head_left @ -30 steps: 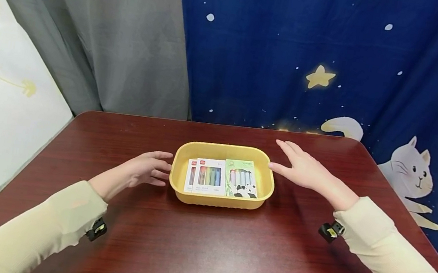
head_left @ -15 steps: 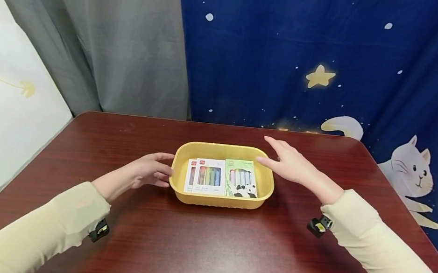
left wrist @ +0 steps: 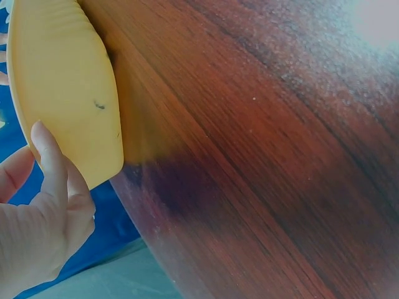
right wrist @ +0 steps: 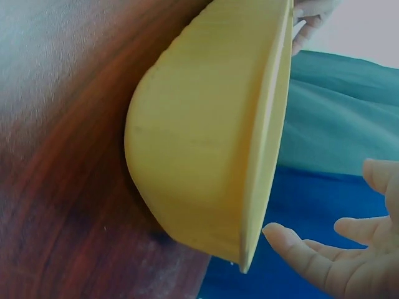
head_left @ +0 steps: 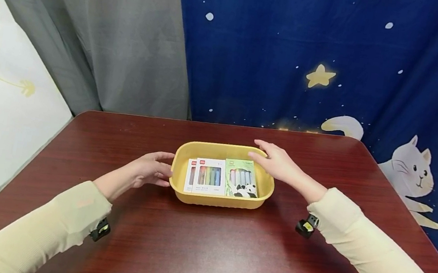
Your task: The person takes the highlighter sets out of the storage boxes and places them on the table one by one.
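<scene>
On the bench [head_left: 202,247] a yellow tray [head_left: 217,201] stands with three marker boxes lying flat inside; nothing has been lifted out yet. The left hand [head_left: 148,171] is set against the tray's left end, fingers [left wrist: 48,156] loosely curved, touching but not gripping. Farther back, the right hand [head_left: 278,163] is held over the tray's far right corner, fingers spread and empty, just above the green box [head_left: 240,178].

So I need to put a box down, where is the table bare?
Bare table lies between the sleeves, in front of the yellow tray. Crowded: the left hand and right hand flank the tray, filled with marker boxes.
</scene>
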`<action>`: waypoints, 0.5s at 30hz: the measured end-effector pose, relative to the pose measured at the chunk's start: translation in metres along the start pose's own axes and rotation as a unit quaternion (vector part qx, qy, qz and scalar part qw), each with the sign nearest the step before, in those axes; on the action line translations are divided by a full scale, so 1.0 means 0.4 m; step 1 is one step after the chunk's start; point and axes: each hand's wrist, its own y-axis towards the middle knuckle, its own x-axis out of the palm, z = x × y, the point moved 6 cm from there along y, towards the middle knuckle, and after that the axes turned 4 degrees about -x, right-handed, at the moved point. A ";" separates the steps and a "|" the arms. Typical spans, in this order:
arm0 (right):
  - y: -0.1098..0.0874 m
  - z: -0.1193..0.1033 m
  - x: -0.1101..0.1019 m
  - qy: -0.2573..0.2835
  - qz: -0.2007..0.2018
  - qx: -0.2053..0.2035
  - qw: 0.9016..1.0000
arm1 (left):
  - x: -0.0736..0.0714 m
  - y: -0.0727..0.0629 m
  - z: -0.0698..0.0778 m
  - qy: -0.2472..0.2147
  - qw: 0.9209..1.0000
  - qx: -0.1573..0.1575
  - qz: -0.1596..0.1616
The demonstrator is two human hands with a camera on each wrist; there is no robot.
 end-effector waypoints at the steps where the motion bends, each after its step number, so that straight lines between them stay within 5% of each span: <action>1: 0.001 0.002 0.006 0.013 -0.003 0.008 1.000 | 0.000 0.000 0.000 0.000 1.000 -0.001 0.001; 8: 0.006 0.021 0.054 0.134 -0.048 0.088 0.986 | -0.005 0.000 0.000 -0.002 1.000 -0.005 0.001; 15: 0.007 0.031 0.092 0.177 -0.076 0.131 0.972 | -0.005 0.002 -0.004 -0.008 1.000 -0.001 -0.002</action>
